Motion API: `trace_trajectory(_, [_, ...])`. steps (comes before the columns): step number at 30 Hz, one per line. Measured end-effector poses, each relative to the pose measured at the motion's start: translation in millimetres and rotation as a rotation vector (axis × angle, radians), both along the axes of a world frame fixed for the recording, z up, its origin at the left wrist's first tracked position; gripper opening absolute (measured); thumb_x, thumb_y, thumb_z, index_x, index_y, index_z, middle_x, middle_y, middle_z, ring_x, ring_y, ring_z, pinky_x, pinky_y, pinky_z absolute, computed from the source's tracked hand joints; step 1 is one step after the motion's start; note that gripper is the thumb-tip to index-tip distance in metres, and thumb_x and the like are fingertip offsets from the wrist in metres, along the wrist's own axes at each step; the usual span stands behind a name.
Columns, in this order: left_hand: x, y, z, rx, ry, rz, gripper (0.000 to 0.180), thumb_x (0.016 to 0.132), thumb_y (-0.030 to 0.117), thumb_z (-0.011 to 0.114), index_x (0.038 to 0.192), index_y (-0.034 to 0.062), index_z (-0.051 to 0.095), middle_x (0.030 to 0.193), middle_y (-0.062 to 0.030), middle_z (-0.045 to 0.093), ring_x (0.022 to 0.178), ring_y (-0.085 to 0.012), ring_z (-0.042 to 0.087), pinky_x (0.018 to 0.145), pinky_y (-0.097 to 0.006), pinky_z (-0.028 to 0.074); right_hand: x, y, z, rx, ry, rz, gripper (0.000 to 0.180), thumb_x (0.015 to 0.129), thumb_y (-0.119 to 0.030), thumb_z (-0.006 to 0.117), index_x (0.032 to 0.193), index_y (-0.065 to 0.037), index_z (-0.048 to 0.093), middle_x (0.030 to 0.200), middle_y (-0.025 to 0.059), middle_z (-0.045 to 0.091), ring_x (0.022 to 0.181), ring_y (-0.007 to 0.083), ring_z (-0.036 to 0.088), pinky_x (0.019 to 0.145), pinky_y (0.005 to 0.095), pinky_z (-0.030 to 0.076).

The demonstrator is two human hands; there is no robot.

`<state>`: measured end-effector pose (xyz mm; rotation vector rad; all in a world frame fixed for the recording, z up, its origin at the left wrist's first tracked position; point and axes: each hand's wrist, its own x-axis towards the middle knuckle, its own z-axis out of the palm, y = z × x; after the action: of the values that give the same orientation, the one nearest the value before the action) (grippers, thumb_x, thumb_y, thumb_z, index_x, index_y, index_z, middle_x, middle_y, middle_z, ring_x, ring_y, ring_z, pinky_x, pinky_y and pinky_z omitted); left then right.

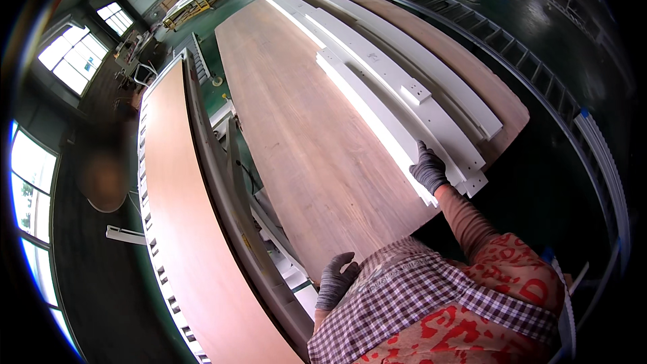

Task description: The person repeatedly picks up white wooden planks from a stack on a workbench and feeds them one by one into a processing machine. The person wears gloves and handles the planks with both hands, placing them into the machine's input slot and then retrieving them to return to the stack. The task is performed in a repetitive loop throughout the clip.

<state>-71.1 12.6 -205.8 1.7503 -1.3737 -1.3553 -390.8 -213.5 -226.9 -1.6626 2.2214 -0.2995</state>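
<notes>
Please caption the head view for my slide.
Grey-gloved right hand on long white boards atop a brown wood-grain panel; grey-gloved left hand near its corner.

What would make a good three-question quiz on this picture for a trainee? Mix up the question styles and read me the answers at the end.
1. Multiple choice: which hand is on the white boards?
A) the left hand
B) the right hand
C) neither

2. True or false: a small white block lies on the bare wood of the brown panel, away from the white boards.

3. Fill in the missing word: the person's apron has a ______ pattern.

Key:
1. B, the right hand.
2. False; the block sits on top of a white board.
3. Checked.
</notes>
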Motion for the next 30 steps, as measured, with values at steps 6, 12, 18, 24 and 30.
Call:
trace_trajectory(6, [10, 17, -9, -0.076, 0.04, 0.17, 0.03, 0.087, 0.011, 0.069, 0.115, 0.0015, 0.064, 0.109, -0.0129, 0.068, 0.106, -0.0221, 0.063, 0.092, -0.034, 0.049, 8, -17, -1, 0.073, 0.314, 0.122, 0.076, 0.077, -0.036, 0.072, 0.14, -0.007, 0.039, 0.116, 0.0173, 0.056, 0.107, 0.0313, 0.059, 0.087, 0.0466, 0.049])
trace_trajectory(12, [39, 65, -15, -0.067, 0.093, 0.392, 0.031, 0.087, 0.006, 0.068, 0.117, 0.002, 0.063, 0.107, -0.0113, 0.068, 0.101, -0.0204, 0.064, 0.089, -0.031, 0.051, 30, -1, -15, -0.142, 0.517, 0.234, 0.072, 0.077, -0.034, 0.07, 0.138, -0.007, 0.044, 0.122, 0.0163, 0.055, 0.113, 0.0297, 0.052, 0.095, 0.0445, 0.042])
trace_trajectory(18, [100, 125, 9, -0.409, 0.196, 1.055, 0.039, 0.091, -0.007, 0.055, 0.129, 0.0021, 0.054, 0.123, -0.0098, 0.061, 0.111, -0.0182, 0.058, 0.096, -0.029, 0.047, 109, 62, -14, -0.235, 0.052, 0.66, 0.064, 0.077, -0.03, 0.066, 0.132, -0.001, 0.05, 0.129, 0.0232, 0.053, 0.12, 0.0363, 0.05, 0.101, 0.0472, 0.039])
trace_trajectory(24, [172, 253, 29, -0.349, -0.558, 1.563, 0.054, 0.091, -0.002, 0.057, 0.142, 0.0035, 0.04, 0.141, -0.0137, 0.047, 0.131, -0.0242, 0.045, 0.107, -0.035, 0.037, 208, 130, 6, 0.162, -0.166, 1.396, 0.049, 0.084, -0.027, 0.062, 0.126, -0.003, 0.057, 0.122, 0.0201, 0.06, 0.11, 0.0348, 0.058, 0.095, 0.043, 0.045])
trace_trajectory(30, [172, 357, 38, -0.235, -1.062, 1.586, 0.082, 0.078, 0.015, 0.074, 0.145, -0.0007, 0.031, 0.147, -0.0196, 0.038, 0.137, -0.0327, 0.035, 0.115, -0.041, 0.025, 219, 161, 2, -0.006, -0.231, 1.551, 0.035, 0.087, -0.026, 0.057, 0.114, -0.004, 0.065, 0.111, 0.0181, 0.065, 0.102, 0.0345, 0.061, 0.091, 0.0425, 0.048])
